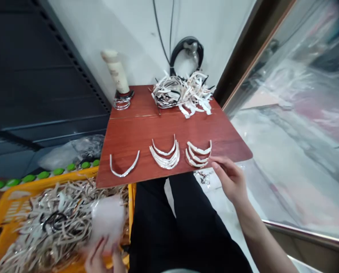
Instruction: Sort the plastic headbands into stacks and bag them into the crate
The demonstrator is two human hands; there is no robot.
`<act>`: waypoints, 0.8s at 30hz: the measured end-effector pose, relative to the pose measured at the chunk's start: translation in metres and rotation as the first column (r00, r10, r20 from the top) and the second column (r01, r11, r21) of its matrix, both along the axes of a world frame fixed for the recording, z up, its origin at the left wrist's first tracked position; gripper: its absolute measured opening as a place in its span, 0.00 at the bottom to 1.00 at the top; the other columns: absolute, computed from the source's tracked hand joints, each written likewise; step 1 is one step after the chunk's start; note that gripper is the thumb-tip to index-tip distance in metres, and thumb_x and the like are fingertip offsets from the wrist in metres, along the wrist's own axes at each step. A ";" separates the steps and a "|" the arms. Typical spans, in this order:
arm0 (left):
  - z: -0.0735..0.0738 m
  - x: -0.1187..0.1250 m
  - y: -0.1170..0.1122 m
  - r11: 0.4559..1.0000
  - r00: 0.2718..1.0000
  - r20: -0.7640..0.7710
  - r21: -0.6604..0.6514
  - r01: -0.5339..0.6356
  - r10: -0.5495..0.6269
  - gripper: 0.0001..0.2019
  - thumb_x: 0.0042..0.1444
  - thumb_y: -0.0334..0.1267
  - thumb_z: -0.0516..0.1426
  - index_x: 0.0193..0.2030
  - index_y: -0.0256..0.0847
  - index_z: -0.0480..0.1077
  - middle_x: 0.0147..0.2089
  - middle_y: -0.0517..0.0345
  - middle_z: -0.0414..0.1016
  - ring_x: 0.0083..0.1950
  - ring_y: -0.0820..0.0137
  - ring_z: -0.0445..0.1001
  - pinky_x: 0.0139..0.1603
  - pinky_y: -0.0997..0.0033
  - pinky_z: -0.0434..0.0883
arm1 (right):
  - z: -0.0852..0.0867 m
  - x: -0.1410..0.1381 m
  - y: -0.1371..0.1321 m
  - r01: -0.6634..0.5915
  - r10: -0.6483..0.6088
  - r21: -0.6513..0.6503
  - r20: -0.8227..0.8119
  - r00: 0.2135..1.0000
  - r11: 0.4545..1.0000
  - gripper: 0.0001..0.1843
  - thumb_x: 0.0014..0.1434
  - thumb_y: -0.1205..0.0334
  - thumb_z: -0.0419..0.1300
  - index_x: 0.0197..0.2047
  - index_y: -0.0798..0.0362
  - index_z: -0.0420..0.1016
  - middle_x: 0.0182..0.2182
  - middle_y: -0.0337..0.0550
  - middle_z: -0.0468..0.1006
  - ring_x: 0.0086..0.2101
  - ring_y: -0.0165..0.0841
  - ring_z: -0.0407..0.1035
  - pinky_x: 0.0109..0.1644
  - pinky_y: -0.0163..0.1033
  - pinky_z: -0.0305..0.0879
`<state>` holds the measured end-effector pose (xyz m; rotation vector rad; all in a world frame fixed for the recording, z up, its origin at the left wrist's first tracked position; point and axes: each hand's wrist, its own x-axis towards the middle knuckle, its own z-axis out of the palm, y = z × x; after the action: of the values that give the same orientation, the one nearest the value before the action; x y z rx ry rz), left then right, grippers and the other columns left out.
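My right hand (230, 177) is at the table's right front edge, thumb and forefinger pinched at the end of a curved white band (199, 158). That band belongs to a small group of nested curved bands at the right. In the middle lies a second nested stack of curved white bands (166, 162); a single curved band (125, 174) lies apart at the left. Low over the crate, my left hand (103, 259) is blurred, its thumb and fingers apart at the lower edge of a white packet (108, 218). Whether it touches the packet is unclear.
A yellow crate (131, 204) full of tangled bands stands left of my legs. On the reddish-brown table (146, 127) are a tangled heap of bands (186, 93), a cream bottle (119, 76) and metal rings (122, 103). A cable coil (173, 60) hangs behind; glass is at right.
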<state>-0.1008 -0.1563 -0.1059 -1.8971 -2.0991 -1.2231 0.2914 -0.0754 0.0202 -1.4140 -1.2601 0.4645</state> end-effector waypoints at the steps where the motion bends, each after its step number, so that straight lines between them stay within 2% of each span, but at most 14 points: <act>1: 0.012 0.018 0.014 0.995 0.995 -0.007 0.019 0.102 -0.102 0.12 0.60 0.39 0.57 0.49 0.38 0.73 0.46 0.45 0.75 0.51 0.54 0.74 0.57 0.45 0.70 | -0.001 0.006 0.004 0.022 -0.023 0.019 0.025 0.999 1.000 0.10 0.65 0.60 0.60 0.49 0.44 0.78 0.43 0.42 0.79 0.44 0.37 0.73 0.49 0.43 0.69; 3: 0.033 0.056 0.037 0.958 0.961 -0.023 0.074 0.276 -0.275 0.10 0.61 0.32 0.56 0.49 0.39 0.72 0.47 0.47 0.75 0.51 0.60 0.73 0.58 0.51 0.70 | -0.003 0.015 0.010 0.050 -0.055 0.047 0.102 0.993 0.998 0.09 0.65 0.60 0.60 0.48 0.45 0.78 0.43 0.43 0.79 0.44 0.38 0.73 0.48 0.45 0.69; 6: 0.056 0.104 0.064 0.860 0.868 -0.052 0.115 0.496 -0.494 0.13 0.59 0.25 0.56 0.50 0.38 0.72 0.50 0.49 0.72 0.55 0.64 0.72 0.64 0.54 0.66 | -0.005 0.022 0.017 0.048 -0.063 0.064 0.259 0.964 0.997 0.09 0.65 0.61 0.60 0.48 0.45 0.78 0.44 0.44 0.79 0.47 0.40 0.72 0.52 0.48 0.67; 9: 0.071 0.133 0.086 0.779 0.796 -0.063 0.172 0.602 -0.602 0.15 0.58 0.21 0.55 0.51 0.38 0.71 0.50 0.50 0.72 0.56 0.65 0.72 0.65 0.55 0.67 | -0.005 0.030 0.026 0.020 -0.040 0.058 0.381 0.924 0.998 0.09 0.65 0.61 0.60 0.48 0.45 0.77 0.46 0.45 0.78 0.49 0.41 0.70 0.56 0.50 0.64; 11: 0.079 0.143 0.100 0.760 0.779 -0.071 0.180 0.624 -0.623 0.16 0.58 0.22 0.55 0.52 0.37 0.70 0.52 0.49 0.71 0.58 0.64 0.71 0.65 0.55 0.67 | -0.006 0.039 0.035 0.011 -0.035 0.060 0.405 0.913 0.998 0.09 0.65 0.60 0.60 0.48 0.45 0.77 0.46 0.45 0.78 0.50 0.41 0.70 0.57 0.51 0.63; 16: 0.094 0.154 0.138 0.778 0.789 -0.130 0.135 0.614 -0.600 0.16 0.61 0.26 0.55 0.56 0.36 0.69 0.56 0.45 0.71 0.62 0.60 0.68 0.65 0.53 0.67 | -0.001 0.061 0.070 0.005 -0.016 0.030 0.386 0.922 1.000 0.08 0.65 0.59 0.59 0.46 0.45 0.77 0.45 0.43 0.78 0.50 0.40 0.70 0.57 0.49 0.64; 20: 0.097 0.160 0.163 0.797 0.797 -0.185 0.092 0.597 -0.575 0.16 0.62 0.29 0.55 0.57 0.36 0.67 0.58 0.44 0.71 0.63 0.59 0.68 0.66 0.52 0.64 | 0.005 0.067 0.119 -0.054 0.048 0.006 0.370 0.928 0.999 0.08 0.66 0.58 0.58 0.46 0.46 0.76 0.45 0.41 0.78 0.49 0.38 0.70 0.56 0.45 0.64; 22: 0.096 0.163 0.170 0.818 0.813 -0.199 0.081 0.570 -0.547 0.17 0.63 0.32 0.55 0.58 0.37 0.67 0.59 0.44 0.70 0.64 0.58 0.67 0.66 0.52 0.65 | 0.006 0.068 0.151 -0.095 0.095 -0.022 0.438 0.894 0.995 0.09 0.66 0.59 0.57 0.48 0.48 0.75 0.46 0.43 0.77 0.49 0.38 0.70 0.54 0.44 0.65; 24: 0.094 0.166 0.171 0.845 0.832 -0.222 0.052 0.531 -0.509 0.18 0.63 0.36 0.55 0.59 0.37 0.67 0.62 0.43 0.69 0.65 0.56 0.66 0.65 0.53 0.65 | 0.004 0.069 0.183 -0.096 0.118 -0.069 0.594 0.796 0.993 0.11 0.66 0.62 0.56 0.50 0.51 0.75 0.47 0.47 0.76 0.48 0.40 0.69 0.54 0.44 0.64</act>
<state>0.0647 0.0149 -0.0121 -2.5120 -1.4173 -1.1248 0.3605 0.1073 0.0244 -1.5871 -1.8556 0.1019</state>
